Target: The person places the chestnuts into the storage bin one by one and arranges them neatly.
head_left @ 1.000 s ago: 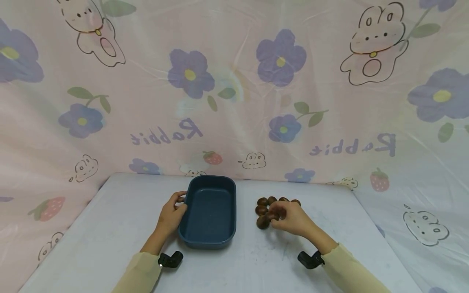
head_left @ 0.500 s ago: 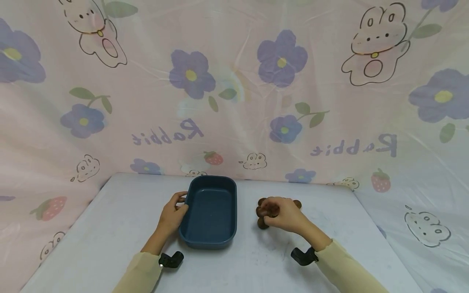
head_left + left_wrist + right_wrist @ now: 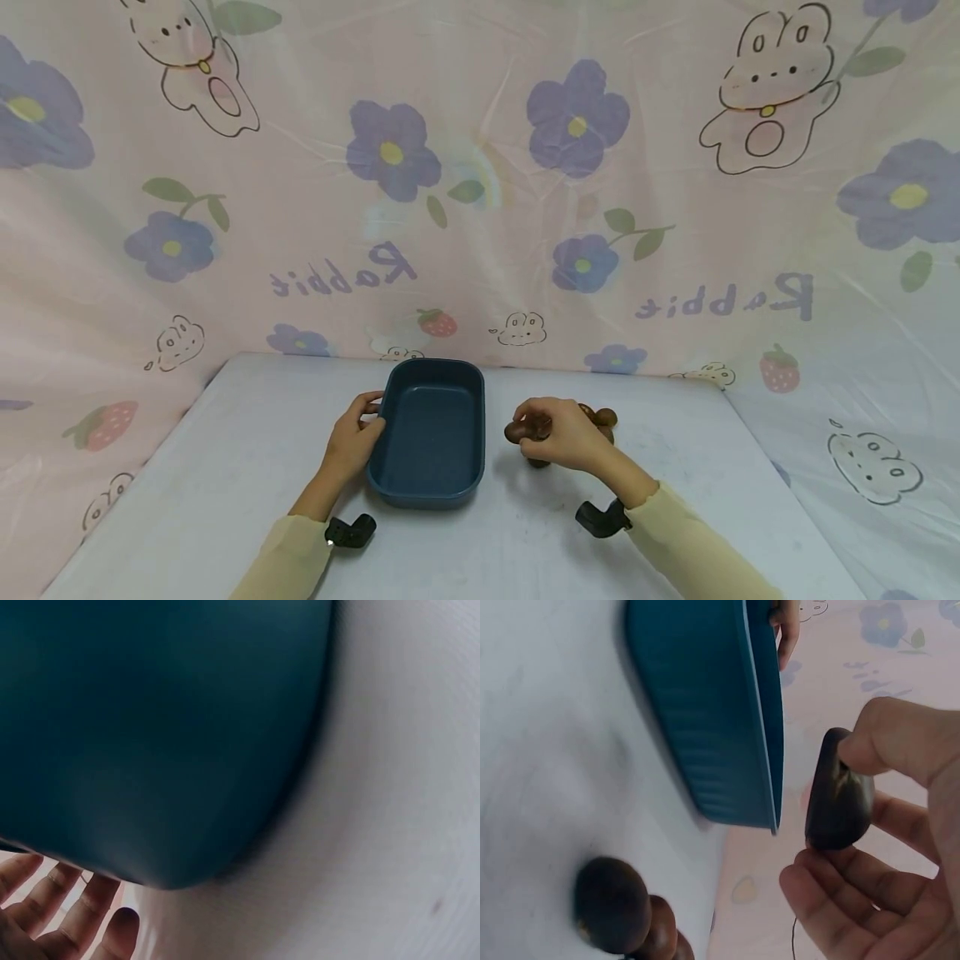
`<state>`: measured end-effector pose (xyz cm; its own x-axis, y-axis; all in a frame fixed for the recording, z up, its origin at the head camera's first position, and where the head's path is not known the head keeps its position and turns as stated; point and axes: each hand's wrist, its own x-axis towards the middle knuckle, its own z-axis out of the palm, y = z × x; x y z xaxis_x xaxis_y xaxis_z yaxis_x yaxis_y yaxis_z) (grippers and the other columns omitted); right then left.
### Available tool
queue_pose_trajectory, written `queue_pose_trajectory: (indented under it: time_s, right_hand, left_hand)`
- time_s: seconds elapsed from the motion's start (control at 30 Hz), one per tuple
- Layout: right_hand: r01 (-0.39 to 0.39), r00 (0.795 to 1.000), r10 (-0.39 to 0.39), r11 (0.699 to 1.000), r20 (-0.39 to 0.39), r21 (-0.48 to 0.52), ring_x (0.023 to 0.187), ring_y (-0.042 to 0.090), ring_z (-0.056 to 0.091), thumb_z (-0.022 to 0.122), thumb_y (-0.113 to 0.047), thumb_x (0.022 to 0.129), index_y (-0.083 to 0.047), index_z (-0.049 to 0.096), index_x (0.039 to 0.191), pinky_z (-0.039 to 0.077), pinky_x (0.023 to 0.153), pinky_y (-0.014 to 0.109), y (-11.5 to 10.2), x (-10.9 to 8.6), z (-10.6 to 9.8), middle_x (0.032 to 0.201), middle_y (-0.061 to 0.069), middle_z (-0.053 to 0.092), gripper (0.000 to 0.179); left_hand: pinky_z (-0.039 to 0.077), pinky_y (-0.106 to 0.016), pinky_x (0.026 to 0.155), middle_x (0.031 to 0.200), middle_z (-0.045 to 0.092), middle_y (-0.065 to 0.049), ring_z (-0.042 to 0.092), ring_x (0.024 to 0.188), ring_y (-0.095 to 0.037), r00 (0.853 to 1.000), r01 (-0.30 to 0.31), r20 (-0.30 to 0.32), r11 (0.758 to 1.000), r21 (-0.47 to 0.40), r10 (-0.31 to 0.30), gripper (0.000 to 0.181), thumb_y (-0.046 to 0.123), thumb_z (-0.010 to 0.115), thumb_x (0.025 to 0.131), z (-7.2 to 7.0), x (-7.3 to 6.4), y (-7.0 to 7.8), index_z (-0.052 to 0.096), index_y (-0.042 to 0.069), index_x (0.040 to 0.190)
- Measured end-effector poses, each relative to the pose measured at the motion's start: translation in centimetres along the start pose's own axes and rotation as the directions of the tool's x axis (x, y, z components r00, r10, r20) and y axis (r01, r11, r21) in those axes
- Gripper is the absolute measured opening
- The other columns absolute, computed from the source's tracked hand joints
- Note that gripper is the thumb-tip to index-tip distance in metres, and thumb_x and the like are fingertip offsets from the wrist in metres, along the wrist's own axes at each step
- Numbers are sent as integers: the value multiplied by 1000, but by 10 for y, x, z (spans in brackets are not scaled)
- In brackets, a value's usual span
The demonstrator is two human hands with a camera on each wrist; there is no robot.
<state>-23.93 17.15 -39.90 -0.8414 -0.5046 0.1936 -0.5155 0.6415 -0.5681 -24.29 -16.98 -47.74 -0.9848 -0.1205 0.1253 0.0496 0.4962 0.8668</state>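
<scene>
My right hand pinches a dark brown chestnut between thumb and fingers, left of the small cluster. Close up, the held chestnut has one flattish side and a pale mark under the thumb. Behind and below that hand lie several more chestnuts, partly hidden by it. My left hand rests against the left side of a deep blue rectangular tray. In the left wrist view its fingers are spread, reaching to the tray's outer wall.
The white table carries the tray left of centre and the chestnuts on the right. A pale curtain printed with flowers and rabbits hangs behind the table. Dark wrist cameras sit on both wrists.
From the chestnut cluster, my right hand has moved left toward the tray, carrying the pinched chestnut with it. The left hand and the tray stay where they were.
</scene>
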Motion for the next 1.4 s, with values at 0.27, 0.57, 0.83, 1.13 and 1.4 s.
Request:
queue_pose_trajectory:
  time_s: [0.27, 0.57, 0.83, 1.13, 1.4]
  right_hand:
    - [30, 1000, -30, 999, 0, 29, 72, 12, 58, 70, -15, 75, -28, 66, 98, 47, 64, 24, -9, 8, 9, 82, -14, 65, 27]
    - [65, 998, -66, 997, 15, 38, 79, 5, 60, 69, -14, 75, -25, 67, 100, 50, 67, 24, -22, 18, 22, 86, -13, 66, 27]
    - [77, 997, -78, 997, 30, 29, 81, 11, 59, 70, -16, 74, -26, 68, 100, 51, 71, 30, -30, 23, 34, 86, -14, 64, 28]
    - [69, 995, -70, 998, 73, 12, 66, 11, 55, 72, -19, 74, -27, 68, 100, 45, 59, 22, -32, 27, 48, 86, -15, 63, 27]
    - [49, 993, -50, 999, 103, 11, 63, 6, 50, 73, -20, 75, -27, 68, 101, 44, 56, 21, -33, 29, 58, 89, -14, 64, 27]
  left_hand:
    - [46, -31, 74, 125, 61, -12, 64, 93, -22, 1000, 8, 5, 1000, -13, -8, 47, 16, 51, 89, -1, 0, 0, 51, 20, 136]
    - [46, -30, 73, 126, 61, -13, 63, 91, -22, 1000, 9, 9, 1000, -20, -8, 47, 16, 51, 89, -2, -1, 0, 50, 20, 136]
    - [45, -30, 73, 125, 61, -12, 62, 88, -19, 1000, 12, 6, 1000, -16, -12, 47, 16, 51, 89, -1, -1, 1, 51, 20, 136]
    - [44, -30, 72, 125, 61, -12, 60, 86, -19, 1000, 13, 6, 1000, 3, -13, 46, 16, 50, 89, -1, -1, 1, 51, 20, 135]
    - [45, -30, 71, 125, 61, -12, 61, 84, -19, 1000, 2, 7, 1000, 5, -2, 45, 16, 50, 90, -1, -1, 0, 51, 21, 135]
